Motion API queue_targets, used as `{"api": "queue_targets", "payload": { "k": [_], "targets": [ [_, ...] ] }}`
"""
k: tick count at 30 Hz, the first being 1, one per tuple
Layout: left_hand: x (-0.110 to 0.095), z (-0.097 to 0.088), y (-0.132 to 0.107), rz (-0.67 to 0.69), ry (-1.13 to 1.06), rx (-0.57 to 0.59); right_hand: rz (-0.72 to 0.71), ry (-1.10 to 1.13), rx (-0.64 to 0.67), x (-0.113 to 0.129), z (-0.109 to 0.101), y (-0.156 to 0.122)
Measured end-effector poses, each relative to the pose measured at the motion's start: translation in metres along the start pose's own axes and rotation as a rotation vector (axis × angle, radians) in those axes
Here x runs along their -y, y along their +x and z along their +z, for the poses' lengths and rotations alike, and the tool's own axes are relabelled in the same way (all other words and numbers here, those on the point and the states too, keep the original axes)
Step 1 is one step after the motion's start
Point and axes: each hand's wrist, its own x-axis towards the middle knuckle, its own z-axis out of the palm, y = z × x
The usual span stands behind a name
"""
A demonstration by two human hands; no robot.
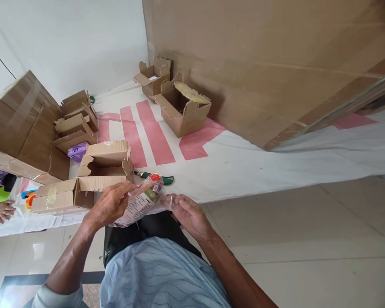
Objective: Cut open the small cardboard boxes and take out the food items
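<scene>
My left hand (111, 205) is closed on the left side of a clear plastic packet (137, 208) at the table's front edge. The packet carries a white label with dark print and red, green and blue patches at its top. My right hand (191, 217) has its fingers pinched together at the packet's right end, on the clear plastic film. Just behind the packet lies a green-handled tool (167, 180), partly covered, so its kind is unclear. An opened cardboard box (104, 184) stands just beyond my left hand.
Another small box (56, 197) stands left. Further open boxes (186, 122) (154, 83) sit at the back, beside a large cardboard sheet (276, 64). Big stacked cartons (22, 128) and a purple item (78, 152) are left. Another person's hand (4, 211) rests at the far-left table edge.
</scene>
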Motion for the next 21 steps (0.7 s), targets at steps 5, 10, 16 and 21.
{"api": "queue_targets", "payload": {
  "k": [5,10,16,21],
  "targets": [
    [0.004,0.007,0.001,-0.016,-0.042,-0.002,-0.349,-0.475,0.155,0.064,0.039,-0.01],
    [-0.006,0.013,-0.01,0.009,-0.046,0.025,-0.507,-0.871,0.466,0.102,0.088,0.004],
    [-0.013,0.009,-0.033,-0.025,0.079,-0.118,-0.429,-0.873,0.522,0.095,0.091,0.02],
    [-0.006,0.029,-0.047,0.131,0.273,-0.372,-0.39,-0.823,0.49,0.095,0.09,0.018]
  ]
}}
